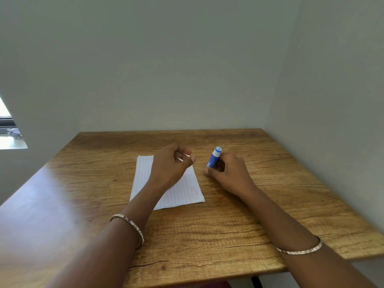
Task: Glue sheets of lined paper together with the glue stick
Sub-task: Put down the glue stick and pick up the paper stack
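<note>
fingers [208, 172] round cylindrical glue stick [214, 158] (blue), woodgrain table [207, 227]

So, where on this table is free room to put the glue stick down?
Bare wood lies left of the paper, right of the right hand, and between paper and near edge. The middle is crowded: paper, left hand, glue stick.

Soft, even daylight enters from the overexposed window [9, 129] at nine o'clock and lays a pale sheen across the table [47, 190] toward eight. Shadows are faint. The walls [187, 59] bow at the edges, and the forearms [116, 252] at six look soft.
</note>
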